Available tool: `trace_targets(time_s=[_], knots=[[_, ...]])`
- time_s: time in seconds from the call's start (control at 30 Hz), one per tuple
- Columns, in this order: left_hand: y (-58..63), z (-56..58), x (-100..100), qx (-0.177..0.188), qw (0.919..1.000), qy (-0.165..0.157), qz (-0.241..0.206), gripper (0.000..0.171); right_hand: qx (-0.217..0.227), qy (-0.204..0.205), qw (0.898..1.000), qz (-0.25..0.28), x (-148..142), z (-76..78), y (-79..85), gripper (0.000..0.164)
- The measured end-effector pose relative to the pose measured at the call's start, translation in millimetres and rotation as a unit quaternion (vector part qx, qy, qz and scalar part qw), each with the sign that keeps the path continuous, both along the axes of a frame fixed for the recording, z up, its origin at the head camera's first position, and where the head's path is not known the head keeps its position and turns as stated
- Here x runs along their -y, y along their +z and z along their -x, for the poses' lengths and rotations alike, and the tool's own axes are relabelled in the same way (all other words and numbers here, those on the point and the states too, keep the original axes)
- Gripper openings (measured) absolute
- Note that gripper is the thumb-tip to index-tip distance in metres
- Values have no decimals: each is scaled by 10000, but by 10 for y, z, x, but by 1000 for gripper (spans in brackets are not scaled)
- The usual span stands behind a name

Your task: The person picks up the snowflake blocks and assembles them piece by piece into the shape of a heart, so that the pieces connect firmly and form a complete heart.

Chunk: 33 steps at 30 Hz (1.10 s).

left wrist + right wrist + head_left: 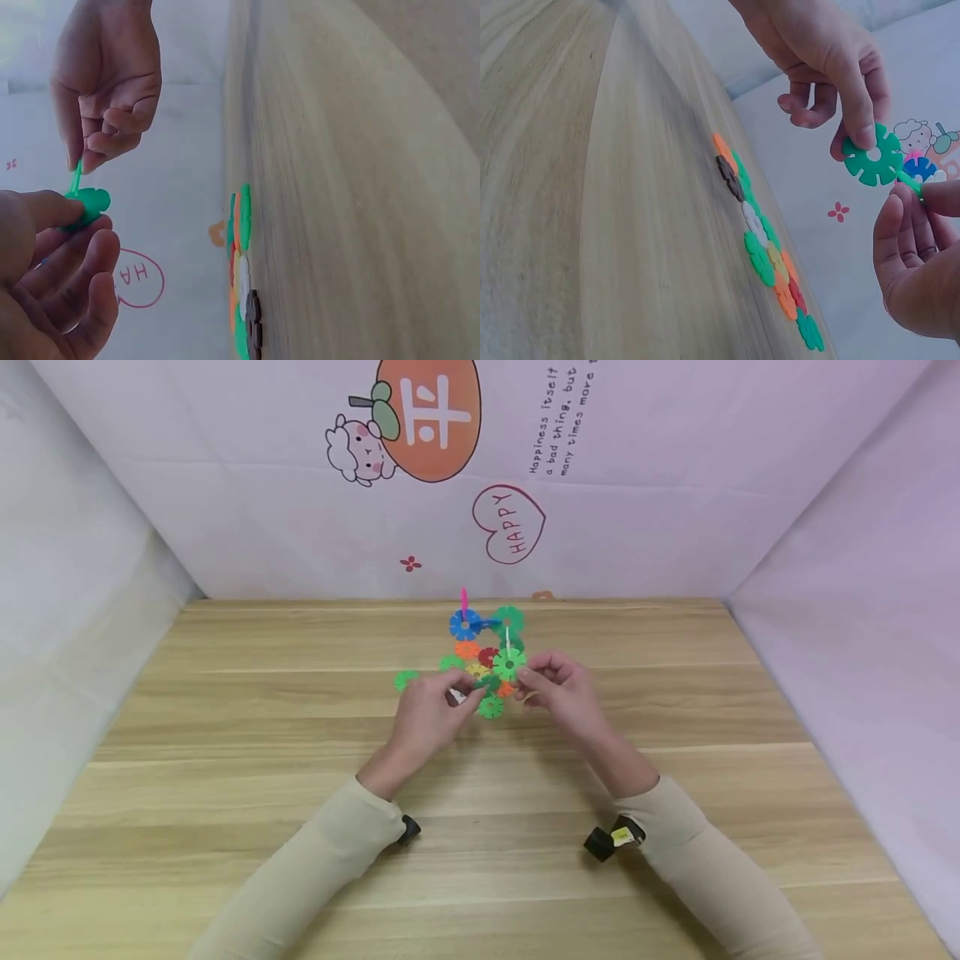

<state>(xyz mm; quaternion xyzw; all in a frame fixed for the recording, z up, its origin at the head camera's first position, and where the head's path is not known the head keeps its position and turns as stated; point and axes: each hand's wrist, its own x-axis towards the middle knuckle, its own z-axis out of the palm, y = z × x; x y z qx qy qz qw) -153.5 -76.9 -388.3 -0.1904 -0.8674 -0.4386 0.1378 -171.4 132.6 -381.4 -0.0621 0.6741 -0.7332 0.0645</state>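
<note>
Both hands are raised above the table around slotted plastic snowflake discs. My left hand [431,710] pinches a dark green disc [873,156] between thumb and fingers. A light green disc [510,664] is pinched at its edge by my right hand [564,693]. These two discs meet at their rims, roughly at right angles; how deep the slots engage I cannot tell. Beyond the light green disc, in the head view, a white disc [507,640] seen edge-on, a green disc [508,620], a blue disc [465,626] and a pink disc [464,602] appear in a chain.
Loose discs lie flat on the wooden table [480,860] beneath the hands, among them a green disc [406,680], an orange disc [467,650] and a brown disc [730,178]. A printed white cloth [637,543] hangs behind the table.
</note>
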Motion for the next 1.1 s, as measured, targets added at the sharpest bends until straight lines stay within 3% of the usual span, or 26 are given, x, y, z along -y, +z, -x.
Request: trace_targets(time_s=[0.2,0.37,0.47,0.87,1.1], knots=[[-21,1,-20,-842,9962,-27,202,5,-29,79,9999,95,44,-2,-16,14],[-23,-17,-26,-1640,9857,-78,387,5,-30,182,9995,270,62,-6,-3,16],[-22,-21,-33,-1949,9798,-123,437,6,-64,197,9989,412,61,-12,13,9],[-44,-17,-68,-2419,9698,-278,130,5,-319,503,9969,520,34,-17,98,9],[-14,0,-81,-2596,9646,-385,269,6,-368,429,9979,319,26,-25,78,10]])
